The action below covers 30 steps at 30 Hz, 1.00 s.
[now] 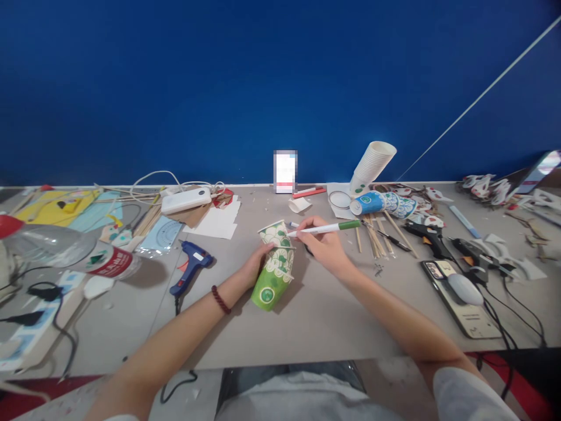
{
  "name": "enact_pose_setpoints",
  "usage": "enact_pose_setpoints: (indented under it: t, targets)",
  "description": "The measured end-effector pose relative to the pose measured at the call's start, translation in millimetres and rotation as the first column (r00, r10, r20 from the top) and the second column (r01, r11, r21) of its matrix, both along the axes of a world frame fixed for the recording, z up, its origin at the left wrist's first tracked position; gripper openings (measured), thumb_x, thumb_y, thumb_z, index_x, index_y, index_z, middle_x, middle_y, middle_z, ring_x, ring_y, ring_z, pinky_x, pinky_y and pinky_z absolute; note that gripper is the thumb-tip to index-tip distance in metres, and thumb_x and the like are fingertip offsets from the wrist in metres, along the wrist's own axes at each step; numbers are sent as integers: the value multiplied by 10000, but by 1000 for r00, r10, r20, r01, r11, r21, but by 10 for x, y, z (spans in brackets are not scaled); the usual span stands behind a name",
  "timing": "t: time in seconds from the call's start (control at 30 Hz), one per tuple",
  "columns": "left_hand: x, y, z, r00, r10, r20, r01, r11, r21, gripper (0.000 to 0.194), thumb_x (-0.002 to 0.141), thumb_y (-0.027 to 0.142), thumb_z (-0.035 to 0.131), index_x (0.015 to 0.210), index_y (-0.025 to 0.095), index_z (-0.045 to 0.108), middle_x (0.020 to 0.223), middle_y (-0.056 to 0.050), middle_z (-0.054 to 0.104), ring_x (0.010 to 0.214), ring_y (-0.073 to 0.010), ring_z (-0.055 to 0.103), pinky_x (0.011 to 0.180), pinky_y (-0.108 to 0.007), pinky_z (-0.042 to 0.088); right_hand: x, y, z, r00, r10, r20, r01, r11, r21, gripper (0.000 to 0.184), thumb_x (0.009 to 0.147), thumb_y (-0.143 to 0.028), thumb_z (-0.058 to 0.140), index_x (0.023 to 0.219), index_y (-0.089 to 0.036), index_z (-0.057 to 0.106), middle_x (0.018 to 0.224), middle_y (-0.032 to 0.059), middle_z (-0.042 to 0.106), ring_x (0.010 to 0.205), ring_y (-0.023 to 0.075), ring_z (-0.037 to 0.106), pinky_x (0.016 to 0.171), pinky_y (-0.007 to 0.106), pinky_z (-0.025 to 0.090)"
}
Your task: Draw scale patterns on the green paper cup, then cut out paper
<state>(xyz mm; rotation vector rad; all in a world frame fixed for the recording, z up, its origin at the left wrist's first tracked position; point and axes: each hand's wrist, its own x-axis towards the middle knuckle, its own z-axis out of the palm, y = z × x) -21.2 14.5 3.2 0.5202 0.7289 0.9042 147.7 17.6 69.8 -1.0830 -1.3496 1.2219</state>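
Note:
A tilted stack of paper cups [272, 286], green at the bottom with white and green scalloped patterns above, is held near the middle of the table. My left hand [256, 263] is closed around its left side, thumb on the front. My right hand [322, 245] pinches a white marker with a green end [344, 226]. The marker's tip is at the upper cup's right edge; whether it touches the paper I cannot tell. Part of the cups is hidden behind my left fingers.
A blue glue gun [190, 266] and plastic bottle [87, 251] lie left. Rightward are a blue-patterned cup stack [370, 203], white cups [372, 166], wooden sticks [374, 237], black glue guns [427, 234] and a phone [460, 313] under a mouse [465, 289]. A blue wall [219, 88] stands behind.

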Motion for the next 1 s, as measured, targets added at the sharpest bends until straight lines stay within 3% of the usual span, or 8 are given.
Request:
enact_pose_setpoints:
  t: [0.1,0.2,0.5,0.7,1.0]
  targets:
    - [11,-6,43,999,44,-13,-44,998,55,301,595,230,675,869,112,632,764,-63,686,662,-191,626,673,-322,497,0,-3,-12,1000,7,15,-7,1000,7,85,751,-280,603,746,-220,543,725,-13,619,650,132,580,605,267,460]
    - [22,-14,70,998,51,-36,-48,996,80,348,578,194,678,915,127,622,795,-51,686,676,-186,623,674,-320,495,-3,-6,-24,999,20,42,-21,1000,16,95,763,-297,593,760,-217,540,738,-7,611,633,127,564,582,261,446]
    - [12,-15,23,1000,7,-20,-4,990,143,338,682,285,695,965,129,598,781,-51,669,664,-166,620,655,-301,497,-20,-61,-18,986,33,166,-46,996,75,95,783,-308,564,792,-218,539,772,8,609,707,153,580,633,287,451]
    - [25,-14,0,999,16,-31,-11,988,155,452,645,335,737,1015,132,575,761,-46,661,646,-161,617,654,-304,497,-34,-79,5,979,30,203,-46,996,73,122,785,-329,567,820,-214,546,796,3,610,696,144,574,625,280,459]
    - [32,-24,26,999,26,-29,-22,989,145,468,635,320,751,1026,151,557,765,-41,663,657,-173,619,644,-312,496,-41,-63,-28,975,29,221,-52,994,97,123,780,-328,569,827,-215,562,782,-1,604,699,143,575,627,277,462]
